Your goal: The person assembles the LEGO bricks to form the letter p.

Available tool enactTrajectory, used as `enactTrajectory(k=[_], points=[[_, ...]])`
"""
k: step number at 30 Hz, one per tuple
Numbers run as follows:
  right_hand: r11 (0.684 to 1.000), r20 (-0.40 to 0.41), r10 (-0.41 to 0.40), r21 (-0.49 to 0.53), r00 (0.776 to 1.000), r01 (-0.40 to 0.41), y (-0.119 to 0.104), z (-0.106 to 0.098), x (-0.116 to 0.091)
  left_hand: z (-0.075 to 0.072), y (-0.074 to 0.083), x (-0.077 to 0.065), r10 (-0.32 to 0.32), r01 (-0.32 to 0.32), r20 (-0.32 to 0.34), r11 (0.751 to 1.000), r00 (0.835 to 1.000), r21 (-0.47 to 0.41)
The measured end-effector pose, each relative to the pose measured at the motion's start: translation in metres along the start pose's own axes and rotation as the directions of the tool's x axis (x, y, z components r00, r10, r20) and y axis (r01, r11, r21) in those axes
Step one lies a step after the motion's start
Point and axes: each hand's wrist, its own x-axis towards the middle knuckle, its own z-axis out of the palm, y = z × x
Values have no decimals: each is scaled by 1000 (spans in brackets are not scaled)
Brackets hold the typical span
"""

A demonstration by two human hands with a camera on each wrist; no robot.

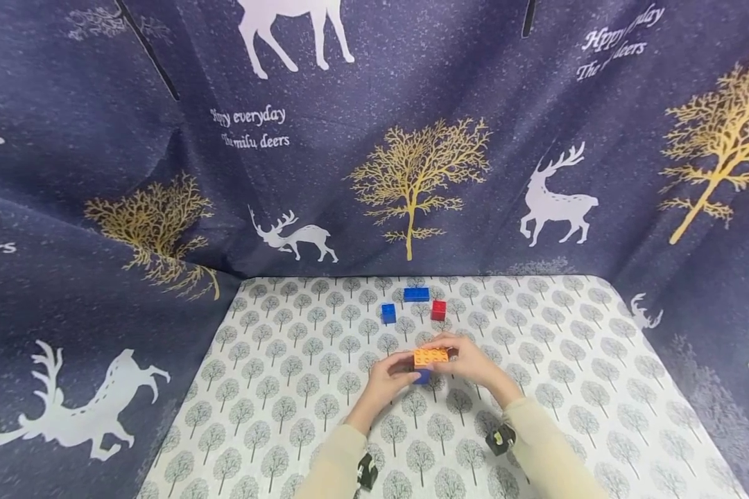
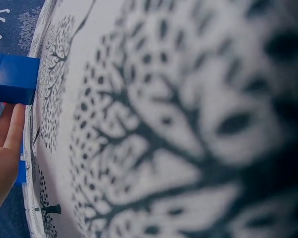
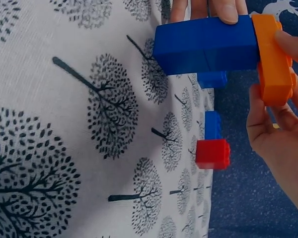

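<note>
In front of me both hands meet at a small tower of building bricks. An orange brick (image 1: 431, 356) with studs lies crosswise on top of a blue stack (image 1: 422, 376), which shows a seam partway along its height. The right hand (image 1: 468, 359) pinches the orange brick between thumb and fingers. Lower on the tower, the left hand (image 1: 387, 381) grips the blue stack; its fingertips (image 3: 227, 12) lie against the blue side in the right wrist view. The left wrist view shows the blue stack (image 2: 15, 79) close above the cloth.
Beyond the hands lie a long blue brick (image 1: 417, 294), a smaller blue brick (image 1: 388, 313) and a red brick (image 1: 439, 310). A white cloth (image 1: 274, 402) printed with trees covers the table. Dark curtains (image 1: 349, 173) with deer and trees hang behind and at both sides.
</note>
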Motion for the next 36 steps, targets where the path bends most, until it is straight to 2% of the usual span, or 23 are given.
enactTrajectory(k=[5,9,14,22,27,30,34,36], points=[[998,-26,-20,-57,999,18,23,7,5,0,-11,2,-18,18,-17,1000,1000,0],[999,-28,-21,-35,999,20,35,10,7,0,-10,2,-15,15,-24,1000,1000,-4],[1000,-33,4,-12,999,-4,40,12,4,1,-12,1,-55,55,-20,999,998,1],[999,-67,19,39,998,-17,41,15,0,2,-12,2,-48,48,-32,999,998,-8],[1000,-72,17,18,997,-16,42,15,-1,2,-7,1,-40,40,-25,999,999,-20],[1000,-61,9,25,998,-8,42,14,-1,2,5,-2,-39,39,-12,999,999,-23],[998,-11,28,55,1000,-28,24,7,-1,1,22,-8,-25,26,4,999,1000,-24],[996,13,30,79,999,-31,21,2,0,0,25,-9,-21,21,5,999,1000,-24]])
